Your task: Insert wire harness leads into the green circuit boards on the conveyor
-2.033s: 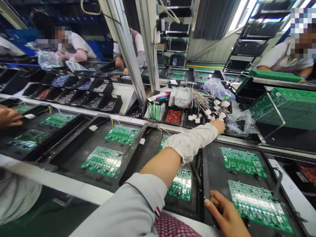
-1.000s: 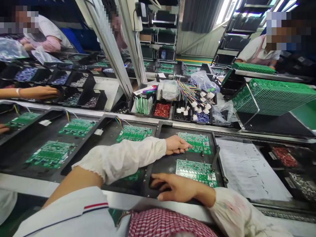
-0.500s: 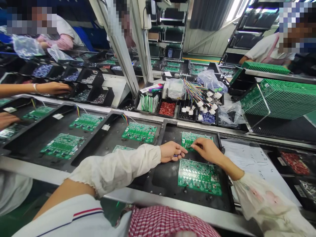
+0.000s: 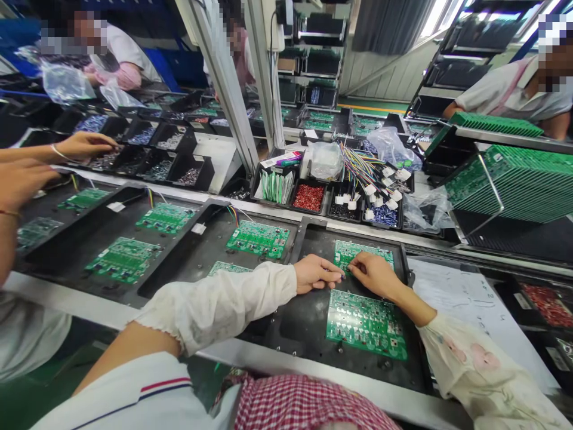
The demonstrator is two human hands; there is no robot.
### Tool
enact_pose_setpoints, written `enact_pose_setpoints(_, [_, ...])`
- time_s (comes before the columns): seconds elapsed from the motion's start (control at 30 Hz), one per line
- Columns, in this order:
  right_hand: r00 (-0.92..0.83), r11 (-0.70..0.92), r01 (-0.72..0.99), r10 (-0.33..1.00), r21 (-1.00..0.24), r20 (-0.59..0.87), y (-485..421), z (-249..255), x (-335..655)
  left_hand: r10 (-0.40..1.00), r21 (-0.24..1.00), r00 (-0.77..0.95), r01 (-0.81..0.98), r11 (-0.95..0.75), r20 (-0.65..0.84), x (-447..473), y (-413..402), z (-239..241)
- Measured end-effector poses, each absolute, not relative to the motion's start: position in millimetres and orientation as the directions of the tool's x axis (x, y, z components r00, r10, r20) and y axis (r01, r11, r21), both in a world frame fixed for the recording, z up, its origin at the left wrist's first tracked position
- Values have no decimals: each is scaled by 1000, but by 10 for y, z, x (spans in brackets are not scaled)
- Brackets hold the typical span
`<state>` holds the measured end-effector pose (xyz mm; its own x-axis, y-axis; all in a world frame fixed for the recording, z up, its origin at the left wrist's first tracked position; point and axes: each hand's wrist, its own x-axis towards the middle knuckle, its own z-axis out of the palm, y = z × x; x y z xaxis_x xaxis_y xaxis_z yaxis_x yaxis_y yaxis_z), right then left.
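Note:
My left hand (image 4: 316, 273) and my right hand (image 4: 372, 273) meet fingertip to fingertip at the left edge of the far green circuit board (image 4: 373, 253) in a black carrier tray (image 4: 304, 316). Both hands are pinched with fingers curled; what they hold between the tips is too small to make out. A second green board (image 4: 366, 323) lies in the same tray, just below my right wrist. Behind the tray stand black bins with red parts (image 4: 308, 197), blue parts (image 4: 380, 216) and coloured wire harnesses (image 4: 362, 173).
More carrier trays with green boards (image 4: 258, 239) run left along the line. A co-worker's hands (image 4: 83, 144) reach into bins at far left. A rack of stacked green boards (image 4: 514, 182) stands at right, a paper sheet (image 4: 465, 304) beside my tray. Other people sit behind.
My left hand came back from the parts bins to the far board, and my right hand rose from the tray's front edge to meet it. In the last half second both hands stayed put.

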<state>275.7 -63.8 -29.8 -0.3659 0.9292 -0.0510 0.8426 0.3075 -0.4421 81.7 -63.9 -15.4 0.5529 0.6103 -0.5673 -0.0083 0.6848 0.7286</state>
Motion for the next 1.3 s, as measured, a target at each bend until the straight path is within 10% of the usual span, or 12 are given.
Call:
enact_pose_setpoints(0.33, [-457,313,661,889,-682,-35,-744,-52,2764,516,632,597,-19,775,-614,985,-659,-115])
enact_pose_setpoints(0.87, [-338,271,870,936,-412,-99,-721,-269,3040,458,675,658,106,730,-598,1055,-665,-100])
enact_pose_setpoints(1.3, [-345,263,756,938,-600,-23,-891,-29,3053,558,702,641,-40,711,-528,1293,-732,-89])
